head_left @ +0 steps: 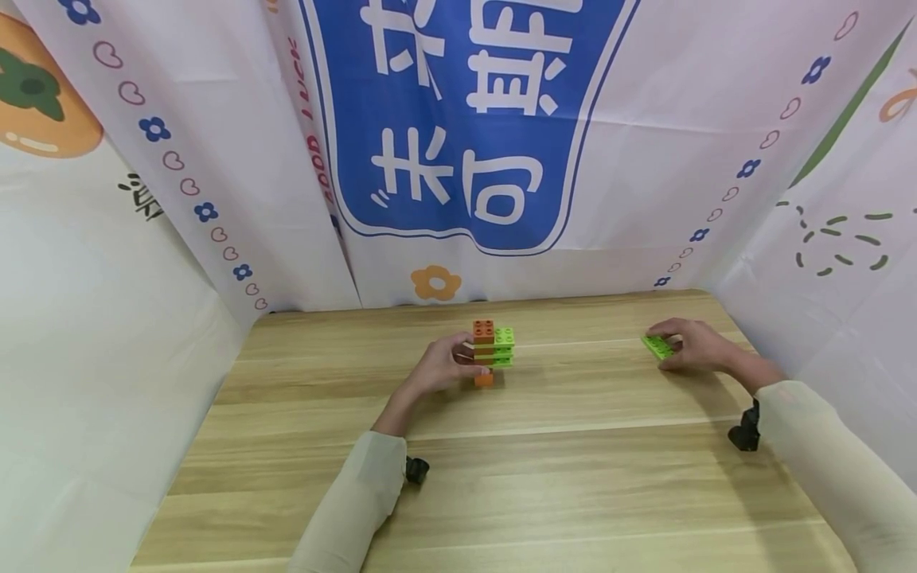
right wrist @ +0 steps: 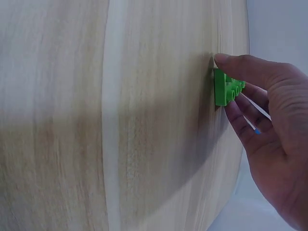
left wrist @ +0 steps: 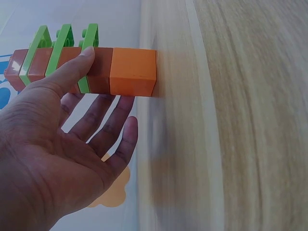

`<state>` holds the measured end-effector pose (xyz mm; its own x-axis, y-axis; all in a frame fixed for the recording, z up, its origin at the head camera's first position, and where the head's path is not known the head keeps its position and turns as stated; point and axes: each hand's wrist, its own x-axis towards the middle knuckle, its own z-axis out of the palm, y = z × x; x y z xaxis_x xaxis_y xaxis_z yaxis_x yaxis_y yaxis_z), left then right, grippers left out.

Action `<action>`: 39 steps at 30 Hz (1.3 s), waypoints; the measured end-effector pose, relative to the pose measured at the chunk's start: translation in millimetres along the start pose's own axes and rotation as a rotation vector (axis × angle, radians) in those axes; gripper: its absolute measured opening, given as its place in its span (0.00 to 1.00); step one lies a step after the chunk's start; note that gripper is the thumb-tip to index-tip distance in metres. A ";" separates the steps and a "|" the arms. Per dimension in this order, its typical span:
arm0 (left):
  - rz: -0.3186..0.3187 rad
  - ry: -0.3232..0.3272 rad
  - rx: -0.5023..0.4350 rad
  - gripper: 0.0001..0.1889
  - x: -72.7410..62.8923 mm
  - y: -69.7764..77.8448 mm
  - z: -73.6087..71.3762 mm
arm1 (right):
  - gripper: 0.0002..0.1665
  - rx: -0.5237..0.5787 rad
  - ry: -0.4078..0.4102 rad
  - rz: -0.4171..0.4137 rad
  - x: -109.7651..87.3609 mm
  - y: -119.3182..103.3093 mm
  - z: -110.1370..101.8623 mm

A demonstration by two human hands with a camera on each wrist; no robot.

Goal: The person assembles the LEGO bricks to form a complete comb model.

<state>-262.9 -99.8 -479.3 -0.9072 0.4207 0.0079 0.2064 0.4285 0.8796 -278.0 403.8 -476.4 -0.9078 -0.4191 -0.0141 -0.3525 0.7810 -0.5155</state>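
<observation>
A tower of toy building bricks (head_left: 484, 328) stands upright on the table, an orange brick (left wrist: 134, 72) at its base and brown bricks (left wrist: 101, 72) above. Several thin green plates (left wrist: 58, 50) are layered between the brown bricks and stick out to one side. My left hand (head_left: 440, 364) holds the tower from its left, thumb on one face and fingers behind it. Far to the right, my right hand (head_left: 693, 345) pinches a flat green studded plate (right wrist: 221, 87) at the tabletop, thumb on one edge and fingers on the other.
The wooden table (head_left: 559, 477) reaches back to a hanging white cloth (head_left: 645, 159) with a blue printed panel (head_left: 458, 215). More printed cloth (head_left: 845, 318) borders the right side. Black wrist devices (head_left: 745, 430) show beneath both sleeves.
</observation>
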 end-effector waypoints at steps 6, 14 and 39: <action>-0.003 -0.002 0.004 0.18 0.4 -0.2 -0.3 | 0.35 0.005 0.004 0.007 3.0 -4.3 2.9; 0.005 0.005 0.005 0.18 -0.1 0.2 -0.1 | 0.36 -0.017 0.013 -0.008 8.0 -3.8 9.7; -0.002 -0.001 0.011 0.18 0.4 0.2 -0.2 | 0.30 -0.033 0.055 -0.106 18.9 -29.6 8.9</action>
<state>-263.2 -99.7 -479.1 -0.9073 0.4205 0.0057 0.2084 0.4378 0.8746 -282.7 368.7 -469.0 -0.8757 -0.4751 0.0862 -0.4538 0.7490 -0.4827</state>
